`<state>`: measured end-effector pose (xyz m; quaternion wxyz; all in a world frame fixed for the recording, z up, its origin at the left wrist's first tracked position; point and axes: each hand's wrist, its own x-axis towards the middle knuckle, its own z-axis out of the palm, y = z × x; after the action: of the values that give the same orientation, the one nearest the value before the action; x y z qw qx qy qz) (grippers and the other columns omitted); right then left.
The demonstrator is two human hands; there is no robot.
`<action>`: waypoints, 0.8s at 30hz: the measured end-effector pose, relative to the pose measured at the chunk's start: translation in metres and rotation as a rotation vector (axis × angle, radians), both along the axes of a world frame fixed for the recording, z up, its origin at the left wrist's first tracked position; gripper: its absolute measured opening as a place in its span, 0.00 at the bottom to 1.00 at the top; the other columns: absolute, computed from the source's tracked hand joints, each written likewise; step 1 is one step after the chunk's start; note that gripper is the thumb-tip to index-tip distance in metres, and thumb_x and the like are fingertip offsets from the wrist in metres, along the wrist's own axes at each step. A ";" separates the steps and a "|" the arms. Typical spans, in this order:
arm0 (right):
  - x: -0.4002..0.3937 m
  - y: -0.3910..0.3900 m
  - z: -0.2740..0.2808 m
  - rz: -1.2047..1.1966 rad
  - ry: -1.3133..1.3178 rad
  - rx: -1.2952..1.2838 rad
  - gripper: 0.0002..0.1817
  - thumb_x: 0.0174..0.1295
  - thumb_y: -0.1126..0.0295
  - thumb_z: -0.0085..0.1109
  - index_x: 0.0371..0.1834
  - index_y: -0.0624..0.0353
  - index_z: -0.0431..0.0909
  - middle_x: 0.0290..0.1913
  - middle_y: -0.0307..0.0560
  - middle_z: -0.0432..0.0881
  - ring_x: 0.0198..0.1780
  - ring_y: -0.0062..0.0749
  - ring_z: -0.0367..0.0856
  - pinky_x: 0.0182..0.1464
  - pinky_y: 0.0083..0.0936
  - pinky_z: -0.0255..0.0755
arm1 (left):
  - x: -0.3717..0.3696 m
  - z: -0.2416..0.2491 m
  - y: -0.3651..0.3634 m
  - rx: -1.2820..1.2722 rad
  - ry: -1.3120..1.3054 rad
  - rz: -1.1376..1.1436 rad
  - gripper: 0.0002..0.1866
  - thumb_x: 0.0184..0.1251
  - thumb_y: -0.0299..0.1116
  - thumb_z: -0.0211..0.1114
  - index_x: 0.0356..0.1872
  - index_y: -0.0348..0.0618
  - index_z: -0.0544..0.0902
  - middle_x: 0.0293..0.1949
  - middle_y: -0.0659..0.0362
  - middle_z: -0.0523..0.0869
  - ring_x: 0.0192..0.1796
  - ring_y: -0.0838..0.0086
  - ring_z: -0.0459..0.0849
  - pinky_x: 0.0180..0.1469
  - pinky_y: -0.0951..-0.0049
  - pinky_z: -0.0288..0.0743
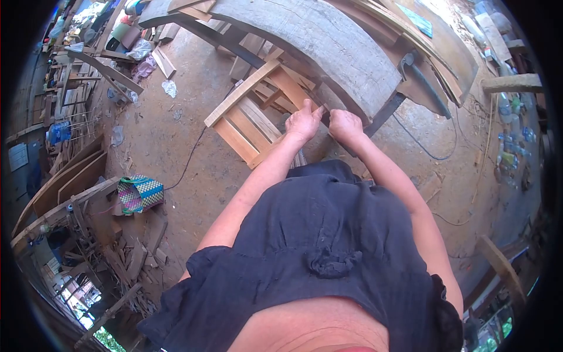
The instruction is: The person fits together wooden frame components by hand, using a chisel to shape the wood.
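My left hand (303, 121) is closed at the right edge of a slatted wooden frame (243, 100), which is tilted in front of my lap. Its light-brown rails and slats show, with gaps between them. Close beside it, my right hand (346, 125) is curled into a fist near the front edge of the thick wooden bench (316, 35). Whatever small thing lies between the right hand's fingers is hidden. A hammer (419, 82) with a dark handle rests on boards to the right of the bench slab.
Stacked boards (375, 17) lie behind the bench. A dark cable (186, 164) runs over the floor to the left, near a woven basket (141, 194). Scrap wood (138, 258) is piled at lower left. Plastic bottles (511, 144) lie at the right.
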<state>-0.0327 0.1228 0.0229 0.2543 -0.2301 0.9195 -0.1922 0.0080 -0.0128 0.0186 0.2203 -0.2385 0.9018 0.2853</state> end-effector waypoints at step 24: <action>0.035 0.049 0.039 -0.022 -0.042 0.131 0.10 0.57 0.69 0.45 0.25 0.62 0.74 0.30 0.61 0.80 0.37 0.57 0.79 0.42 0.49 0.69 | 0.000 0.001 -0.003 0.017 -0.009 0.014 0.27 0.65 0.57 0.47 0.51 0.43 0.66 0.40 0.40 0.82 0.48 0.48 0.80 0.52 0.53 0.68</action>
<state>0.0025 0.1719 0.0616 0.2859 -0.1990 0.9270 -0.1393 0.0076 -0.0155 0.0196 0.2245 -0.2443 0.8967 0.2931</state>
